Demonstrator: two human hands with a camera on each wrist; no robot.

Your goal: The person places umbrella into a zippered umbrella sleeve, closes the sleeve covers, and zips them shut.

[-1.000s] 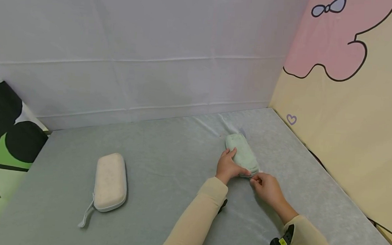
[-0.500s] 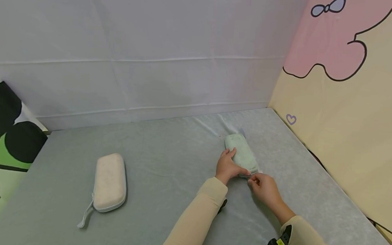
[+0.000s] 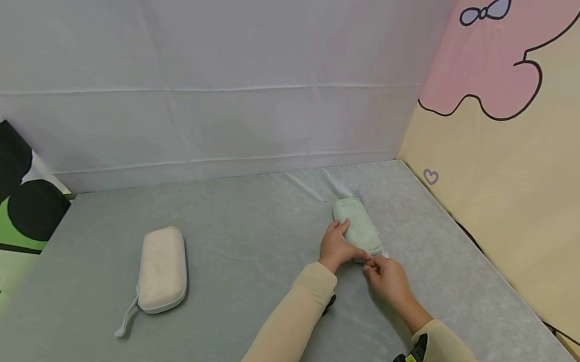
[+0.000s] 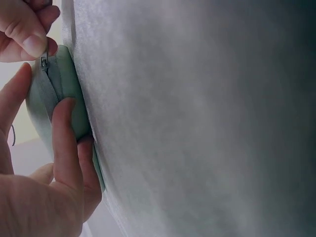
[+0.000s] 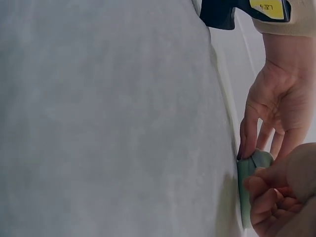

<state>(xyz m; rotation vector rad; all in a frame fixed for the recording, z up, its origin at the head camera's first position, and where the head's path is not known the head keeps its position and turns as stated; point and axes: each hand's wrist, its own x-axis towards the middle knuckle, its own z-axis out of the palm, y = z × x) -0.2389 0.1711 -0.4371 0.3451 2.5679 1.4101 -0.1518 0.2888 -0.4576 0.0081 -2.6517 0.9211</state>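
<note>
A pale green zip case (image 3: pixel 359 225) lies at the right part of the table in the head view. My left hand (image 3: pixel 339 247) grips its near-left side, fingers spread along the edge and thumb at the near end. With thumb and fingertips, my right hand (image 3: pixel 389 280) pinches the zipper pull (image 4: pixel 46 55), which shows in the left wrist view. Below the slider (image 4: pixel 44 64) runs the grey zipper band (image 4: pixel 47 91). In the right wrist view, the curled right hand hides much of the green case (image 5: pixel 244 197).
A cream zip case (image 3: pixel 164 267) with a grey wrist strap (image 3: pixel 127 320) lies at the left on the grey cloth-covered table (image 3: pixel 246 245). White sheeting (image 3: pixel 201 87) hangs behind the table, and a yellow printed panel (image 3: pixel 517 217) stands along the right edge.
My right hand has slid a little to the left along the near end of the green case, toward the left thumb. The left hand and both cases keep their places.
</note>
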